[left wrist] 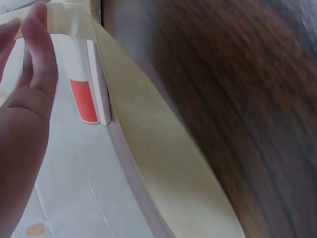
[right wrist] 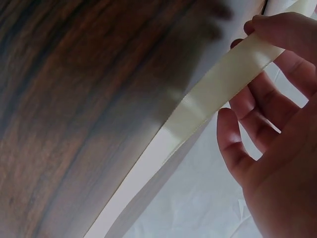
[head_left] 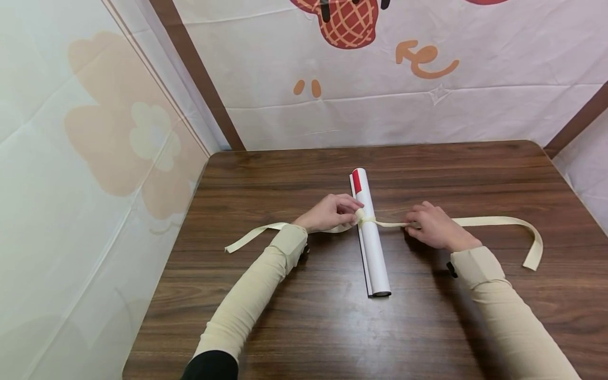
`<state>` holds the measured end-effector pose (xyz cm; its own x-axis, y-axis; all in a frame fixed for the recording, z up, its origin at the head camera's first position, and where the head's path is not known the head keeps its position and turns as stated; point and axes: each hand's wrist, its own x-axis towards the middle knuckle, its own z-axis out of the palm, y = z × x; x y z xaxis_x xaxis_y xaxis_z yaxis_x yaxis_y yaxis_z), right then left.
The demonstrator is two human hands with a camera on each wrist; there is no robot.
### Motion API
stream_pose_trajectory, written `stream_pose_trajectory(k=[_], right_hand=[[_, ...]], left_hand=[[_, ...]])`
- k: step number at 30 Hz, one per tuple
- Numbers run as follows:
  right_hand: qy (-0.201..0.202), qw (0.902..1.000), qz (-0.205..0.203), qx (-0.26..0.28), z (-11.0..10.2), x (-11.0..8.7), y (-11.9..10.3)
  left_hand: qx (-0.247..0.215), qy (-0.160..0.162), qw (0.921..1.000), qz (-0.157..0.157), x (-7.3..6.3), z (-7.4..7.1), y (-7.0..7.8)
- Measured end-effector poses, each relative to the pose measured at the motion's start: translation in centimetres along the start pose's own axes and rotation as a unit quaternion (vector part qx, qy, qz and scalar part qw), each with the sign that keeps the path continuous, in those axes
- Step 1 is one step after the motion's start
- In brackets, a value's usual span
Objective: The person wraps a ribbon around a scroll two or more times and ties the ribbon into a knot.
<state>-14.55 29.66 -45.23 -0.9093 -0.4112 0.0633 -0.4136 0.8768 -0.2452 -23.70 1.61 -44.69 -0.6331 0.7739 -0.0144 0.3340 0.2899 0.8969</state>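
A white rolled-up sheet (head_left: pixel 376 258) with a red patch (head_left: pixel 357 181) near its far end lies lengthwise on the table. Around its middle runs a cream ribbon (head_left: pixel 499 220), crossed at a knot on top. My left hand (head_left: pixel 332 212) is at the roll's left side, thumb and fingers pinching the ribbon by the knot. To the right of the roll, my right hand (head_left: pixel 433 227) grips the other length, which runs nearly straight from the knot. In the right wrist view the ribbon (right wrist: pixel 218 89) passes between thumb and index finger, the other fingers loosely bent.
The brown wood-grain table (head_left: pixel 313 327) meets a printed white cloth (head_left: pixel 266 126) at its back, with another cloth (head_left: pixel 57 221) along the left. One ribbon tail lies left under my forearm; the other bends toward me at the right.
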Motion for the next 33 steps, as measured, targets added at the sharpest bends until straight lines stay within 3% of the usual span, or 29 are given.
stream_pose_trajectory(k=[4, 9, 19, 26, 33], right_hand=[[0.008, 1.0, -0.002, 0.0, 0.0, -0.1, 0.0], [0.01, 0.9999, -0.004, 0.0, 0.0, 0.0, 0.0], [0.024, 0.9997, 0.006, -0.007, 0.1, 0.0, -0.3], [0.076, 0.9965, -0.032, -0.009, 0.4, 0.0, -0.1], [0.086, 0.9958, -0.022, -0.02, 0.2, -0.1, -0.1]], left_hand=[[0.024, 0.011, 0.9995, 0.016, 0.3, 0.3, 0.0], [0.044, 0.04, 0.9982, 0.011, 0.5, 0.7, 0.2], [0.01, 0.078, 0.9967, -0.022, 0.8, 1.3, 0.5], [0.017, 0.118, 0.9922, -0.038, 1.1, 1.7, 0.3], [0.03, 0.141, 0.9891, -0.029, 1.2, 1.8, 0.2]])
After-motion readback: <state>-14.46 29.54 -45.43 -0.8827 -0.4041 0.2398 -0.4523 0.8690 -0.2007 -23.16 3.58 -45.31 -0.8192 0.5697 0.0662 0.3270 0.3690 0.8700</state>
